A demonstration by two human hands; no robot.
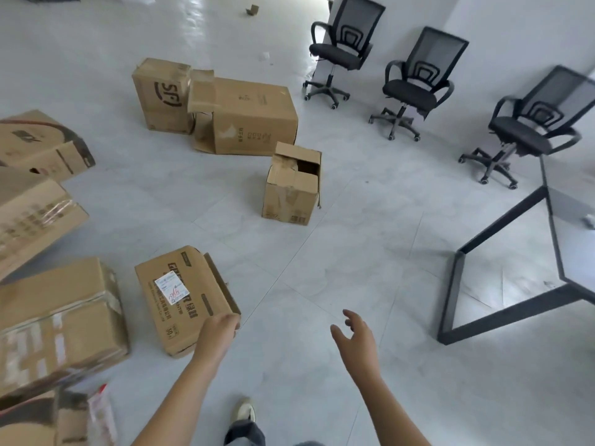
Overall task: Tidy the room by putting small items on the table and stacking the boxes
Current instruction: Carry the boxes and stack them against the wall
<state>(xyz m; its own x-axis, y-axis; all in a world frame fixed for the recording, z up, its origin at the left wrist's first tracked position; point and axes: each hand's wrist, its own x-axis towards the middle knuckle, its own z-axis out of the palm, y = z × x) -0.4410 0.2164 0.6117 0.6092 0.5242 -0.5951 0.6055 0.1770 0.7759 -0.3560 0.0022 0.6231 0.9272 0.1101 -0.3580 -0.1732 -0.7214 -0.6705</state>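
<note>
A flat cardboard box with a white shipping label (180,297) lies on the floor at lower left. My left hand (222,326) is on its near right corner, fingers curled down over the flap edge. My right hand (354,333) hovers over bare floor with its fingers spread, holding nothing. A small open box (293,185) stands in the middle of the floor. Behind it a large box (254,117) leans against a box marked SF (161,94). Several more boxes (58,320) crowd the left edge.
A table with a black metal frame (502,320) stands at the right. Three black office chairs (415,88) line the wall behind it. A small cardboard scrap (252,9) and a bit of paper (265,56) lie far back. My shoe (244,410) is below.
</note>
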